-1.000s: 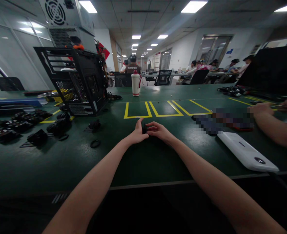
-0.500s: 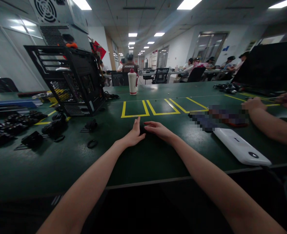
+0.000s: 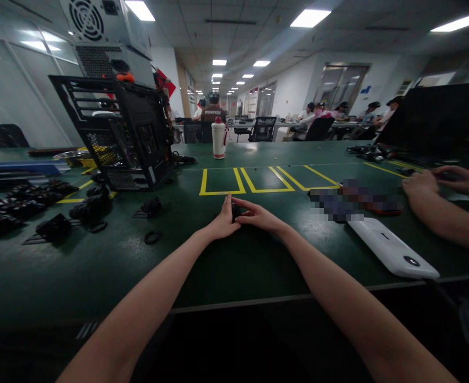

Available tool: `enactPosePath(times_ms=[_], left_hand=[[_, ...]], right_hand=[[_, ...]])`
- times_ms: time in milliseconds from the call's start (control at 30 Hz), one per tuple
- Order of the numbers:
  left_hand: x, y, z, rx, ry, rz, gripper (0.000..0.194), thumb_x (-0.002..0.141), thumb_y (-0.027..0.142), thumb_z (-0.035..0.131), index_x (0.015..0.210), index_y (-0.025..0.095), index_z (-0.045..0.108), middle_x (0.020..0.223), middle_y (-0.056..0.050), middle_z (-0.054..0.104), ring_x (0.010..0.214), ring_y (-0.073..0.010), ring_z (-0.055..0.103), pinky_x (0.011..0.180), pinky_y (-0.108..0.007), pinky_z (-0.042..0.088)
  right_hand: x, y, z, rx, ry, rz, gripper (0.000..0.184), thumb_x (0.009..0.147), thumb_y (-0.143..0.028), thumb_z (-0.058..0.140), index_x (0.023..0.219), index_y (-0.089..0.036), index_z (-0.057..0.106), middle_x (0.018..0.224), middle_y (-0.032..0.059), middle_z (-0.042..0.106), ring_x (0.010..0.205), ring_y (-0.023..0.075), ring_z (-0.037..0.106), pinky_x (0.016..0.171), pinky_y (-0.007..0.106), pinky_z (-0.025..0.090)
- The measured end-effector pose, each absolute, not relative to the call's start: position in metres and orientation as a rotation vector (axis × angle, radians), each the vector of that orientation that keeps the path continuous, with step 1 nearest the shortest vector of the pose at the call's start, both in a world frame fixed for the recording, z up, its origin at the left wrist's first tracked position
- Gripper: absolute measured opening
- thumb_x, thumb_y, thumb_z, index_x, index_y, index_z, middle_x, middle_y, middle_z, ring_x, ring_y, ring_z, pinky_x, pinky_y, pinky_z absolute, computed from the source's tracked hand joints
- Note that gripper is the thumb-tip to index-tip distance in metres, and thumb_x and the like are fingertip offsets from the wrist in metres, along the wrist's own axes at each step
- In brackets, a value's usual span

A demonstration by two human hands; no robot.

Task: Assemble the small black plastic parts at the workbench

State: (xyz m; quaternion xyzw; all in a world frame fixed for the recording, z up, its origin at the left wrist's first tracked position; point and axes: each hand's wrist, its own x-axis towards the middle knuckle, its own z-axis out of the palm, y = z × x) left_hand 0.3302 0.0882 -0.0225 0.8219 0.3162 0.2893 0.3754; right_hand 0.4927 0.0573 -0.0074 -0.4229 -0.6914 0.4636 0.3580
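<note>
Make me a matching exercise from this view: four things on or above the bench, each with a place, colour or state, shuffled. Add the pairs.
Things:
1. Small part between the left hand and right hand
2. Ring nearest the left hand
3. Tumbler
4. Slab-like device

Descriptions:
A. Upright, beyond the yellow tape outlines
B. White, near the front edge of the table, right of the right hand
C. Dark, partly hidden by fingers
D. Black, lying loose on the table, untouched

Pairs: 1-C, 2-D, 3-A, 4-B
</note>
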Motion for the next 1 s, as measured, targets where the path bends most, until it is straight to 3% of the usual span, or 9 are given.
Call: enactPosePath(times_ms=[67, 133, 267, 400, 600, 733, 800, 933, 1000], left_hand=[[0.329, 0.091, -0.019, 2.031, 0.810, 0.693, 0.102, 0.057, 0.019, 0.062, 0.131, 0.014, -0.008, 0.139, -0.016, 0.002, 0.127, -0.0277, 0.009, 0.104, -0.042, 0.011], [0.328, 0.094, -0.016, 1.906, 0.819, 0.669, 0.100, 0.056, 0.022, 0.063, 0.132, 0.017, -0.002, 0.140, -0.013, 0.003, 0.127, -0.0279, 0.009, 0.103, -0.041, 0.014], [0.315, 0.105, -0.016, 1.745, 0.891, 0.945, 0.068, 0.072, 0.033, 0.047, 0.130, 0.021, 0.014, 0.140, -0.006, 0.014, 0.128, -0.0208, 0.013, 0.103, -0.035, 0.018], [0.267, 0.126, -0.025, 1.922, 1.144, 1.057, 0.049, 0.078, 0.035, 0.042, 0.124, 0.021, 0.031, 0.135, -0.003, 0.029, 0.124, -0.0185, 0.024, 0.103, -0.032, 0.018], [0.183, 0.156, -0.025, 1.848, 1.391, 1.054, 0.051, 0.083, 0.029, 0.034, 0.128, 0.014, 0.015, 0.137, -0.007, 0.023, 0.121, -0.0174, 0.030, 0.099, -0.029, 0.025], [0.151, 0.162, -0.016, 1.807, 1.560, 1.030, 0.040, 0.083, 0.028, 0.032, 0.122, 0.019, 0.024, 0.130, 0.000, 0.037, 0.114, -0.0111, 0.039, 0.095, -0.026, 0.030], [0.142, 0.163, -0.009, 1.771, 1.651, 1.060, 0.039, 0.083, 0.025, 0.031, 0.120, 0.016, 0.025, 0.129, -0.002, 0.039, 0.114, -0.0129, 0.038, 0.096, -0.030, 0.028], [0.167, 0.153, 0.006, 1.769, 1.766, 1.125, 0.041, 0.082, 0.031, 0.032, 0.119, 0.013, 0.028, 0.126, -0.004, 0.041, 0.119, -0.0226, 0.032, 0.099, -0.042, 0.020], [0.208, 0.140, 0.009, 1.870, 1.650, 1.087, 0.045, 0.082, 0.040, 0.031, 0.118, 0.013, 0.032, 0.124, -0.004, 0.043, 0.114, -0.0210, 0.038, 0.097, -0.037, 0.026]], right_hand=[[0.491, 0.057, -0.006, -1.133, -1.837, 1.153, 0.062, 0.069, -0.027, 0.057, 0.126, -0.026, 0.031, 0.100, 0.0047, 0.057, 0.070, 0.0099, 0.055, 0.066, 0.026, 0.047], [0.488, 0.056, -0.005, -1.159, -1.880, 1.072, 0.056, 0.070, -0.029, 0.056, 0.122, -0.023, 0.037, 0.098, 0.0049, 0.058, 0.066, 0.0094, 0.054, 0.062, 0.025, 0.046], [0.486, 0.055, -0.003, -1.188, -1.920, 0.922, 0.047, 0.068, -0.028, 0.056, 0.113, -0.023, 0.046, 0.109, 0.0048, 0.051, 0.068, 0.0085, 0.052, 0.063, 0.025, 0.045], [0.486, 0.053, -0.001, -1.221, -1.915, 0.915, 0.044, 0.069, -0.030, 0.055, 0.112, -0.025, 0.047, 0.101, 0.0030, 0.054, 0.070, 0.0097, 0.052, 0.066, 0.026, 0.044], [0.487, 0.053, -0.004, -1.215, -1.877, 0.964, 0.044, 0.068, -0.031, 0.056, 0.111, -0.027, 0.047, 0.097, 0.0020, 0.054, 0.072, 0.0110, 0.052, 0.068, 0.028, 0.044], [0.487, 0.055, -0.006, -1.237, -1.878, 0.951, 0.044, 0.069, -0.031, 0.056, 0.111, -0.028, 0.047, 0.097, 0.0018, 0.054, 0.072, 0.0111, 0.051, 0.067, 0.028, 0.044], [0.487, 0.055, -0.006, -1.249, -1.883, 0.943, 0.044, 0.069, -0.031, 0.055, 0.111, -0.028, 0.046, 0.097, 0.0018, 0.054, 0.071, 0.0108, 0.051, 0.066, 0.027, 0.044], [0.487, 0.056, -0.006, -1.236, -1.888, 0.951, 0.044, 0.068, -0.032, 0.056, 0.111, -0.028, 0.047, 0.101, 0.0020, 0.053, 0.072, 0.0106, 0.051, 0.065, 0.027, 0.044], [0.487, 0.058, -0.007, -1.224, -1.887, 0.959, 0.045, 0.067, -0.032, 0.057, 0.111, -0.027, 0.047, 0.100, 0.0021, 0.053, 0.071, 0.0105, 0.052, 0.064, 0.026, 0.044]])
